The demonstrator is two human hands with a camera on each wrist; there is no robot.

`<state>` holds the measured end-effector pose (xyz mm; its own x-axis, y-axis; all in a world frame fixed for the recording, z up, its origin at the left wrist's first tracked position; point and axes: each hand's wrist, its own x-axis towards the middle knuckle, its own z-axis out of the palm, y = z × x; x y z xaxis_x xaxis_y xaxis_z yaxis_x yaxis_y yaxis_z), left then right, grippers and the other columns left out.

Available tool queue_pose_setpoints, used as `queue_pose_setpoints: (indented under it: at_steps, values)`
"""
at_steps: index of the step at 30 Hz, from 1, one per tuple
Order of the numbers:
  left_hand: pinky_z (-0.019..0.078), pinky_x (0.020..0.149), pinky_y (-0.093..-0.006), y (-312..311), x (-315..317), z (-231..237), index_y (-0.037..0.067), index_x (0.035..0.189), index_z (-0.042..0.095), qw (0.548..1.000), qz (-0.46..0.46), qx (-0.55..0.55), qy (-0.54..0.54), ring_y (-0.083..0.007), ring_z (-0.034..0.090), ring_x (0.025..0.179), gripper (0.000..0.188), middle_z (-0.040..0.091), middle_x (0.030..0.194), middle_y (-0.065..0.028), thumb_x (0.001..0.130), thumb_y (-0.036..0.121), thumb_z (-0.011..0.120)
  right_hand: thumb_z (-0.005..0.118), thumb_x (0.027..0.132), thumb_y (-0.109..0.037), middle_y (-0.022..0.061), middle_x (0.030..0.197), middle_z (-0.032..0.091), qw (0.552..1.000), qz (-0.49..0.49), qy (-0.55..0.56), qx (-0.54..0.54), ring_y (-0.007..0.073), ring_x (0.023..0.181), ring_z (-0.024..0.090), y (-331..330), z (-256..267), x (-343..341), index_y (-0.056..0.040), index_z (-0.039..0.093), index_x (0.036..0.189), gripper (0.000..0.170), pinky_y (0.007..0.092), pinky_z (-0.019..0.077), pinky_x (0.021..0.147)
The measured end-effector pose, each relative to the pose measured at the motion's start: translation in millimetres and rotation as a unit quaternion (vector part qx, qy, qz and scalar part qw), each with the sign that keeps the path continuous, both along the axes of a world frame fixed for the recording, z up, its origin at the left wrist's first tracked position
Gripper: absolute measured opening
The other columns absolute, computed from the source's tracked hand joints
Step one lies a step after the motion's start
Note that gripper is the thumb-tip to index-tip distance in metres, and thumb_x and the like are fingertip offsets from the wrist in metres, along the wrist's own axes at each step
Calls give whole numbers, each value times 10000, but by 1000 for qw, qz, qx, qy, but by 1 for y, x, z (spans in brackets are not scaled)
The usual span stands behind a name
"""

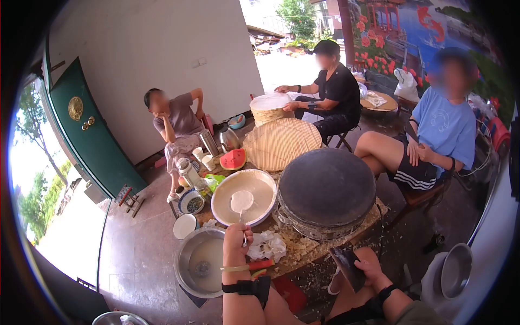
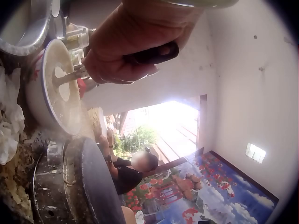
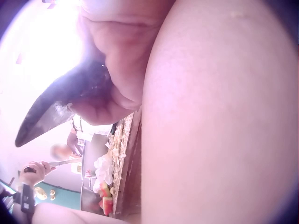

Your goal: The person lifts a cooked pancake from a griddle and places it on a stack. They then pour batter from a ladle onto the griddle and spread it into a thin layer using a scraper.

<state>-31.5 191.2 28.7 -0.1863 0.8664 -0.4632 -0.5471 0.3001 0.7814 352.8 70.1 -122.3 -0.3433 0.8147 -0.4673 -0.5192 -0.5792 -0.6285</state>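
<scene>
My left hand (image 1: 236,242) grips the dark handle of a ladle (image 1: 241,202), also in the left wrist view, where the hand (image 2: 126,46) curls round it. The ladle's round bowl lies in pale batter inside a white basin (image 1: 219,189). In my right hand (image 1: 369,265) is a flat dark scraper (image 1: 348,268), held low beside my knee; the right wrist view shows fingers (image 3: 117,88) curled at the blade (image 3: 51,109). A round black griddle (image 1: 327,187) stands right of the basin, its top bare. Below the basin lies a crumpled white cloth (image 1: 266,246).
A steel pot (image 1: 186,271) of cloudy liquid stands at left. Behind are a woven round mat (image 1: 281,145), watermelon (image 1: 233,159), cups and flasks. Scraps litter the table (image 1: 309,253). Three people sit around, one with hands on a stack of thin sheets (image 1: 271,102).
</scene>
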Motion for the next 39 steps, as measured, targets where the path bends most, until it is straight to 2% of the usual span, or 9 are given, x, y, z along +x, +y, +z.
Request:
queue_pose_setpoints:
  at_steps: [4,16,25,31,34,39]
  values:
    - [365,371,-184,-2,1,4,-16,785,446,1000,-5,-5,6,-77,446,470,46,475,648,-48,745,0,430,572,843,-256,58,934,612,999,34,13,-7,164,773,611,1,-9,7,-31,503,1116,361,297,512,686]
    - [360,367,-189,-2,-1,1,-7,765,449,1000,7,16,15,-87,441,466,29,472,651,-54,741,-7,433,570,842,-222,64,921,612,1000,15,8,-15,170,781,605,-1,2,2,-24,511,1099,329,298,502,700]
    - [358,348,-207,-7,4,13,4,764,437,993,61,87,46,-103,436,455,49,464,658,-70,722,-19,424,575,842,-235,61,909,612,1000,6,-1,-13,159,774,606,-1,2,0,-23,514,1088,330,289,505,691]
    - [371,348,-204,-1,-13,-2,29,802,435,1000,17,8,6,-100,456,475,86,472,666,-60,730,-18,437,578,836,-203,73,940,606,999,-7,31,-4,175,794,606,-1,9,-4,-17,495,1122,351,306,505,717]
    - [373,355,-204,-4,-11,2,26,814,435,999,25,24,-11,-99,450,473,89,477,677,-59,735,-17,434,581,830,-202,84,961,603,1000,-3,29,-4,180,804,603,-2,8,-4,-21,483,1147,379,307,502,727]
    - [368,360,-198,-9,-6,18,14,860,443,994,9,110,5,-87,436,476,121,484,701,-59,743,-12,425,591,822,-223,82,968,596,1000,7,-20,-2,176,804,599,0,-7,3,-28,472,1157,406,312,502,714]
